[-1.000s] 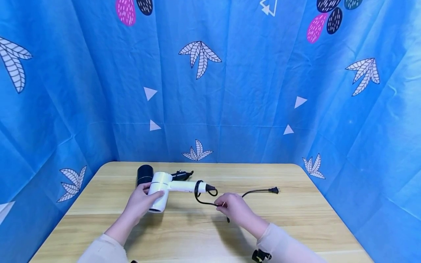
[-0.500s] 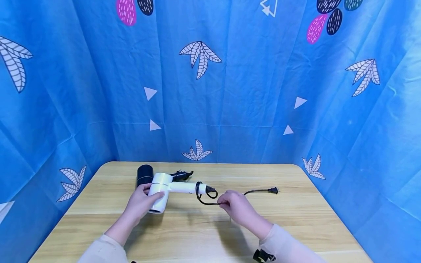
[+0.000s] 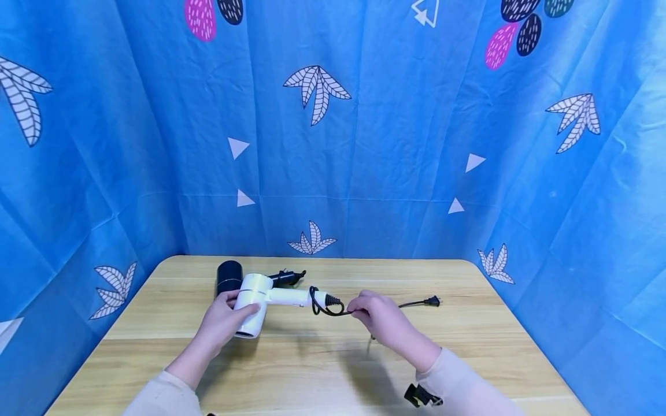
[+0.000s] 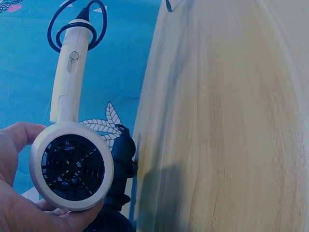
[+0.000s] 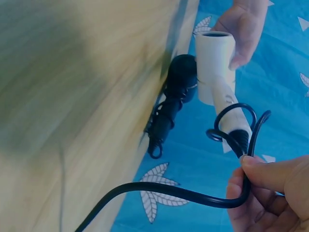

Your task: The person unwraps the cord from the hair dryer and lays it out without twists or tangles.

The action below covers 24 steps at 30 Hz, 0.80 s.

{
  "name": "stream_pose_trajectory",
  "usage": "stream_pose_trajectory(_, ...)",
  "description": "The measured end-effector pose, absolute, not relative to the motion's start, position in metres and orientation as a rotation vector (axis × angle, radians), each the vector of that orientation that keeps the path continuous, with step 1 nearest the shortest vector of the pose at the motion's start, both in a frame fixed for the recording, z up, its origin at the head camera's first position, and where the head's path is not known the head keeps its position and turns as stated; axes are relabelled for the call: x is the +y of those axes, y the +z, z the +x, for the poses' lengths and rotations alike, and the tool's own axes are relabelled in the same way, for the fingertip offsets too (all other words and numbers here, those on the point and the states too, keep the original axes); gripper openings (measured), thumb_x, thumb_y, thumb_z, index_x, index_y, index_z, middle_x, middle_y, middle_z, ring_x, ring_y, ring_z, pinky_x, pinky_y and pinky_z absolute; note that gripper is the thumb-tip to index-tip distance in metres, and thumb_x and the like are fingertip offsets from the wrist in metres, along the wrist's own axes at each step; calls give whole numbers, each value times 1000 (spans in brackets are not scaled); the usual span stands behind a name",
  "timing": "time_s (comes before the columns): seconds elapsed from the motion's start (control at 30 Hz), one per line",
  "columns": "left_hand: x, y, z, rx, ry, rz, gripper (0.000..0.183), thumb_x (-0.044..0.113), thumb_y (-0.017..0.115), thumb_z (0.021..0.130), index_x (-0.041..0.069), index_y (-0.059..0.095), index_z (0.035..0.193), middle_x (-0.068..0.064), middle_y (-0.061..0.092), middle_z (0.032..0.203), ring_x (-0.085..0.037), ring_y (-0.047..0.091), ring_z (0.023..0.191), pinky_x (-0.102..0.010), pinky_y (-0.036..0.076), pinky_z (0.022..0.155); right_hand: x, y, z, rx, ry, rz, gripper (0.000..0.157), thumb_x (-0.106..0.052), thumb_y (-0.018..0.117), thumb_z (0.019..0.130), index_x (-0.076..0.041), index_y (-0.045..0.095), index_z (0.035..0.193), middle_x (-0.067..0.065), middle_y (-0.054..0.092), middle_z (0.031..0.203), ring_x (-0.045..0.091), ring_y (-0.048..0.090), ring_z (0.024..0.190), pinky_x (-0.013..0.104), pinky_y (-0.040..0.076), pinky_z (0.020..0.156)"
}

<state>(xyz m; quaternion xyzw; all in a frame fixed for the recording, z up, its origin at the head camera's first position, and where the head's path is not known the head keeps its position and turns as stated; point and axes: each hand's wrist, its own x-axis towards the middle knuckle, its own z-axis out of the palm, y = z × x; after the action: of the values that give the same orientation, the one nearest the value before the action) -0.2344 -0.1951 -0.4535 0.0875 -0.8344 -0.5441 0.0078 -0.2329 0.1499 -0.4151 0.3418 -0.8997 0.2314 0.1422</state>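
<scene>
My left hand [image 3: 221,320] grips a white hair dryer [image 3: 252,303] round its barrel and holds it above the table. In the left wrist view the round grille [image 4: 72,166] of the dryer faces the camera. Its handle [image 3: 288,296] points right, with black cord [image 5: 166,189] looped round the handle's end. My right hand [image 3: 382,318] pinches that cord between thumb and fingers, just right of the handle end. Beyond the hand the cord runs on to a two-pin plug [image 3: 432,301] on the right.
Behind the white dryer a black hair dryer [image 5: 181,77] lies on the wooden table [image 3: 468,358], its cord wrapped round its handle. Blue patterned cloth [image 3: 333,162] hangs round the table's back and sides.
My right hand has moved slightly up and to the right with the cord. The loop at the handle has drawn in closer. My left hand and the white hair dryer have hardly moved.
</scene>
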Motion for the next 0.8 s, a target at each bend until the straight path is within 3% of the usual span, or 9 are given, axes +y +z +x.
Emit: stream_pose_trajectory(0.8,-192,-451,-232,-2623,-1708,259,85,38,76,88,-6,34,148,-30,49,137,-41,53,119,-48,53,94,153,-399,-262,-2533,742,768,13,0,73,88,-10,78,95,-3,67,85,11,63,77,30,56,72)
